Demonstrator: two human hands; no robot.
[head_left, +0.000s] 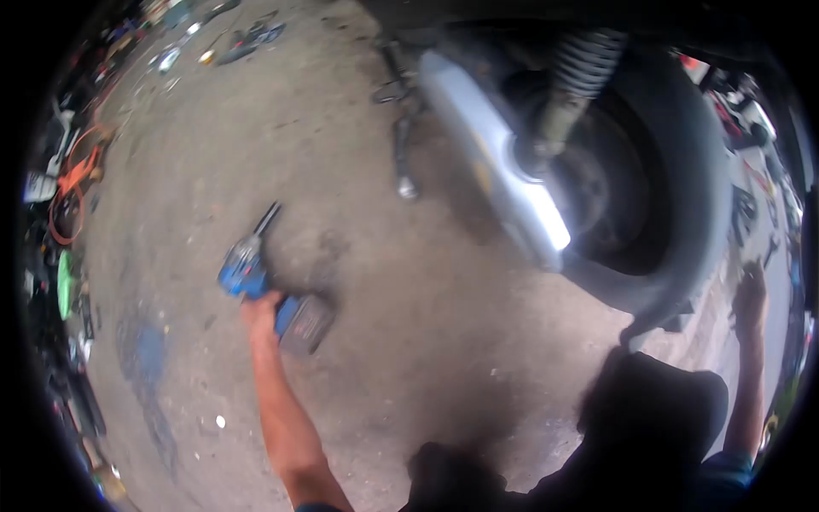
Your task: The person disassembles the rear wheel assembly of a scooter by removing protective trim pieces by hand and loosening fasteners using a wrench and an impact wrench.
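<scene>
My left hand is wrapped round the grip of a blue cordless impact wrench. The tool has a dark battery at its base and a long dark socket or extension on its nose, pointing up and away over the concrete floor. Off to the right, beyond the tire, is my right hand, raised and blurred; its fingers cannot be made out, nor whether it holds anything. The wheel and tire stand between my two hands, with a coil spring and shock absorber in front of the rim.
A silver suspension arm or metal plate slants beside the wheel. A long-handled wrench or ratchet lies on the floor. Tools and an orange cord or hose clutter the left edge. My dark-clothed knees are at the bottom.
</scene>
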